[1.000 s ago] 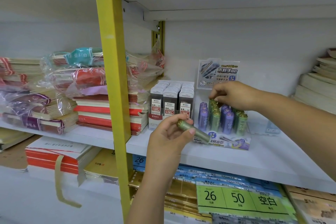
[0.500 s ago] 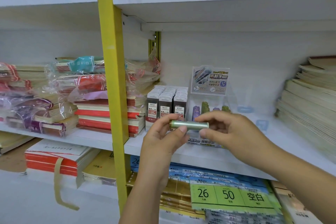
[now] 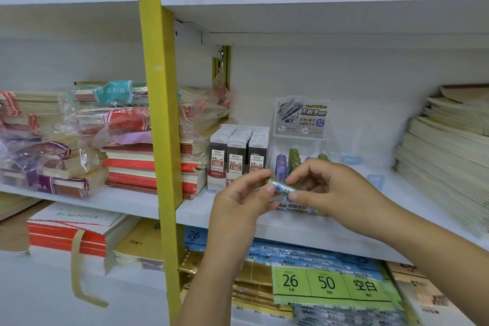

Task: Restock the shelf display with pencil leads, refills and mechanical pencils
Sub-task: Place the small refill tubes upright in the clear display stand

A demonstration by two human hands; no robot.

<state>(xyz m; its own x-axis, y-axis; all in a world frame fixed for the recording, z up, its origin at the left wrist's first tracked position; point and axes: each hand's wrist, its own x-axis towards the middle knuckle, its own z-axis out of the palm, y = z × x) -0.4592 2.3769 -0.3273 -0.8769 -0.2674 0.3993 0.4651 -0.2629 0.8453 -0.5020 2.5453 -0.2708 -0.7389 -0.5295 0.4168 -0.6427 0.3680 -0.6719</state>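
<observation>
Green lead tube (image 3: 281,186) was pinched between the left hand (image 3: 238,204) and the right hand (image 3: 336,193). Next it likely needed standing in the clear rack (image 3: 301,119).

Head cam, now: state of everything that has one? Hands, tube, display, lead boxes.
Green tube: horizontal, off the shelf, pinched at both ends.
Left hand: pinches the tube's left end.
Right hand: pinches the tube's right end.
Display stand: upright on the shelf, with purple and green tubes standing in it; the hands hide how full it is.
Lead boxes: upright, in three packed rows.
</observation>
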